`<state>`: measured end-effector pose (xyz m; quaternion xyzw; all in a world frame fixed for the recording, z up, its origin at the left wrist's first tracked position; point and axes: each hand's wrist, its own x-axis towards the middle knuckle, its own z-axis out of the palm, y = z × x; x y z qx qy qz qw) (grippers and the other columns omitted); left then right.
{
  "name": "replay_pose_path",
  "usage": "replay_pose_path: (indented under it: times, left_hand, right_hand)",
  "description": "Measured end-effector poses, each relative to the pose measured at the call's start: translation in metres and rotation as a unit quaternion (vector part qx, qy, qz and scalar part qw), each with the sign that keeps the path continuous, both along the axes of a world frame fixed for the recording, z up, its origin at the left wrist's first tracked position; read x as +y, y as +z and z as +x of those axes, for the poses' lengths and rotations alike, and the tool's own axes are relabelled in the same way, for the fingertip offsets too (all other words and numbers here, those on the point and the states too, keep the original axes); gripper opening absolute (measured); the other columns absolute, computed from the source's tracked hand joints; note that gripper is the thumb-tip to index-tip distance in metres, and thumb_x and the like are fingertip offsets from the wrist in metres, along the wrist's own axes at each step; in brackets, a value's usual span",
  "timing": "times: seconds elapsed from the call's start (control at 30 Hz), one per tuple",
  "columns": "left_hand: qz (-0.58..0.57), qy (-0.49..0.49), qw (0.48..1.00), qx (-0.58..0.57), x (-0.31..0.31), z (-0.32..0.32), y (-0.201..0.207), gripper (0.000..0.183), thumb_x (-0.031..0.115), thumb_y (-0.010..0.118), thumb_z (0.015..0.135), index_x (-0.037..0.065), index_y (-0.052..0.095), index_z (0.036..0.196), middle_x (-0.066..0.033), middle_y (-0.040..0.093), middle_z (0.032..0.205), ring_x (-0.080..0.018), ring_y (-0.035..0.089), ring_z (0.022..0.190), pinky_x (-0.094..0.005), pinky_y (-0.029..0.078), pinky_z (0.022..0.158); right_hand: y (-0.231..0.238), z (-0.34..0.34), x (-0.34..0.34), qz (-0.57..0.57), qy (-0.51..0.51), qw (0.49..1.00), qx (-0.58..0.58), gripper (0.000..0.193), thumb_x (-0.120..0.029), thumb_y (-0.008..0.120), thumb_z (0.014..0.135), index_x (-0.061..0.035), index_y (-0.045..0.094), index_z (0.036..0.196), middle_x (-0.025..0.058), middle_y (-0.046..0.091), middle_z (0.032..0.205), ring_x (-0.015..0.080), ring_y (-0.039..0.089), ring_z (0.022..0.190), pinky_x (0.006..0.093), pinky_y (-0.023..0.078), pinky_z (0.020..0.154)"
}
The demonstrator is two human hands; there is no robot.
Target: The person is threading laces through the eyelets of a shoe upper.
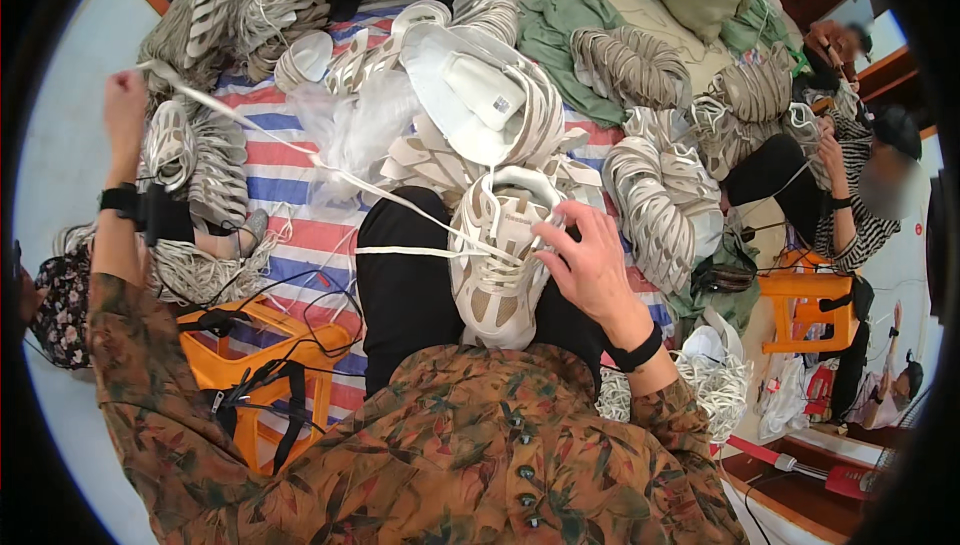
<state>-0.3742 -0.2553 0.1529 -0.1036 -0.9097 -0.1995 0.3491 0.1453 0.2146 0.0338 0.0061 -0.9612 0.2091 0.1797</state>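
A beige and white sneaker (494, 307) rests upright on my lap between my knees, its toe toward me. A long flat cream shoelace (262, 132) runs from its eyelets far up to the left, pulled fairly straight. My left hand (126, 105) is raised at the far left, closed on the lace near its end. Another strand of lace lies loose across my left thigh. At the sneaker's right side, my right hand (598, 267) has its bent thumb and fingers against the eyelet edge, holding the shoe. Whether it also pinches lace there cannot be made out.
Stacked shoe uppers (655, 215) and a pile with white insoles (465, 85) lie ahead on a striped sheet (275, 160). An orange stool (255, 345) stands left, with black straps and cables. A co-worker in a striped top (862, 220) sits at right. Loose laces (722, 385) lie lower right.
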Motion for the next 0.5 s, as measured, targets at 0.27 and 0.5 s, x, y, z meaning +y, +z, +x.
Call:
replay_pose_path:
  times: [0.27,0.5]
  left_hand:
    - [-0.119,-0.453,0.767,-0.439,0.209,0.31,-0.124,0.03,0.03,0.063,0.093,0.003,0.067,0.081,-0.0175,0.066,0.075,-0.0349,0.068,0.076,-0.0451,0.052,0.065]
    - [-0.131,-0.5,0.749,-0.413,0.264,0.399,-0.159,0.04,0.042,0.075,0.083,0.005,0.063,0.072,-0.012,0.065,0.07,-0.0339,0.065,0.068,-0.043,0.05,0.06]
  right_hand:
    - [-0.011,-0.005,-0.023,0.036,0.075,0.996,-0.029,0.007,-0.008,0.065,0.08,-0.0086,0.061,0.086,0.0055,0.049,0.082,0.0226,0.057,0.084,0.0377,0.038,0.08]
    - [0.008,0.015,-0.012,-0.129,0.185,0.934,-0.277,0.016,-0.018,0.07,0.08,-0.0057,0.06,0.074,0.0091,0.054,0.088,0.0273,0.057,0.086,0.0394,0.038,0.078]
